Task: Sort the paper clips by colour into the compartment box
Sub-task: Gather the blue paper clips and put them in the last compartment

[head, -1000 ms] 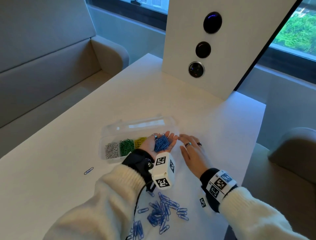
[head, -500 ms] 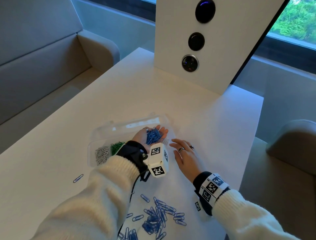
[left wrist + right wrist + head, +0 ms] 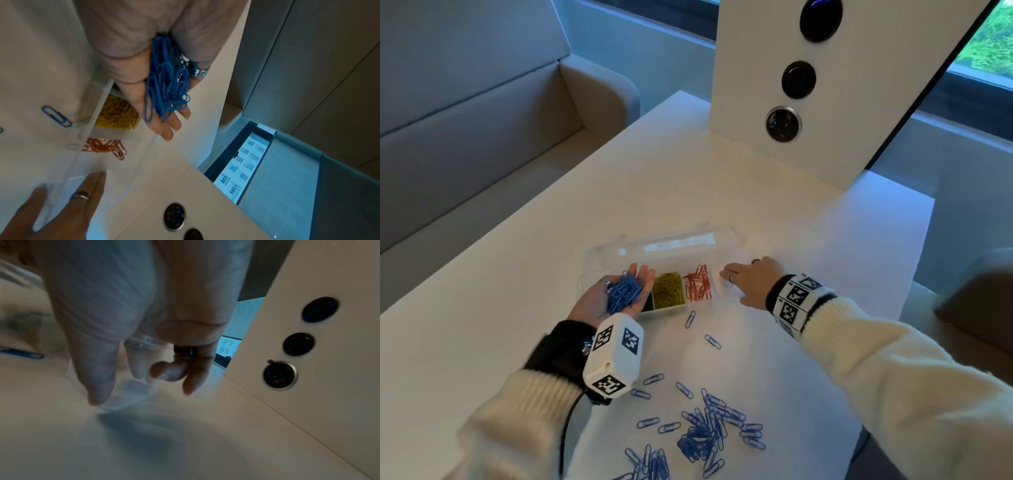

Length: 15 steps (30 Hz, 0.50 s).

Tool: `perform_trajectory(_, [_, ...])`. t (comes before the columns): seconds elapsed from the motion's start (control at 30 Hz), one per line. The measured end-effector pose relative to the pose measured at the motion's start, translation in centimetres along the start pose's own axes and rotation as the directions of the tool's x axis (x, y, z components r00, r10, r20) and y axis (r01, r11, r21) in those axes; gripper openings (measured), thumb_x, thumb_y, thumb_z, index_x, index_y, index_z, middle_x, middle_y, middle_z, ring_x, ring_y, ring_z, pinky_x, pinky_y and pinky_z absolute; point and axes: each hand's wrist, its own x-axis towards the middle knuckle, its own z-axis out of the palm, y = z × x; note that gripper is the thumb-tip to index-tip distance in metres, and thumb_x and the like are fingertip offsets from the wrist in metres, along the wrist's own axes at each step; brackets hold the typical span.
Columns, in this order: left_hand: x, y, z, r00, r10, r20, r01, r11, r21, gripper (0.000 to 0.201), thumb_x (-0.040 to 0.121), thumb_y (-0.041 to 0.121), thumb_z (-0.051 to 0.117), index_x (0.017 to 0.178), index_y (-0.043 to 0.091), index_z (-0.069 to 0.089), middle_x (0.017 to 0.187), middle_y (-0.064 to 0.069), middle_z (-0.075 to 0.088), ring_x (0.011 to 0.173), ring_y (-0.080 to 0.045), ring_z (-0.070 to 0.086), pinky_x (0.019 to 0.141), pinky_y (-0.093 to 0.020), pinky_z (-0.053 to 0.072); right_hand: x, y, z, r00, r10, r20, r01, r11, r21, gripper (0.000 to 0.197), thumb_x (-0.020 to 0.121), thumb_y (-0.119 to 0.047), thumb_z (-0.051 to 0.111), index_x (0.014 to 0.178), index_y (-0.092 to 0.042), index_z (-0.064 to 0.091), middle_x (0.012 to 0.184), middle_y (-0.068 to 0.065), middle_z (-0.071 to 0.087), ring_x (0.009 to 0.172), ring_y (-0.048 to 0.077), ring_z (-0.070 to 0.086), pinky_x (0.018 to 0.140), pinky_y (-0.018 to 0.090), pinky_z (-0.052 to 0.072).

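A clear plastic compartment box lies on the table with its lid folded open behind it. One compartment holds yellow clips, and the next one to the right holds red clips. A bunch of blue clips sits in an upturned palm over the box's left part. More blue clips lie scattered loose on the table nearer the person, two of them just in front of the box

Left hand cups blue clips; yellow clips beneath.
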Motion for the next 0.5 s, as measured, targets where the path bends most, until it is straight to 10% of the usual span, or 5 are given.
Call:
perform_trajectory(0.17, [-0.8, 1.9, -2.2, 0.993, 0.100, -0.063, -0.108, 0.983, -0.146, 0.056, 0.025, -0.014, 0.056, 0.080, -0.008, 0.063, 0.071, -0.024, 0.067, 0.083, -0.033, 0.058, 0.089, -0.042, 0.047, 0.5, -0.3, 0.3, 1.000, -0.020, -0.008, 0.020, 1.000, 0.017, 0.047, 0.097, -0.018, 0.043, 0.142, -0.020, 0.030, 0.146, -0.008, 0.032, 0.108, 0.026, 0.057, 0.087, 0.035, 0.049])
perform_trajectory(0.5, [-2.6, 3.9, -4.0, 0.970, 0.200, -0.134, -0.221, 0.961, -0.167, 0.067, 0.020, -0.013, 0.052, 0.086, -0.003, 0.057, 0.062, -0.019, 0.067, 0.083, -0.027, 0.058, 0.085, -0.037, 0.045, 0.0, 0.0, 1.4, 0.996, -0.036, -0.080, 0.045, 0.992, 0.114, 0.033, 0.097, -0.021, 0.040, 0.128, -0.027, 0.051, 0.128, -0.011, 0.052, 0.112, 0.019, 0.054, 0.088, 0.032, 0.046])
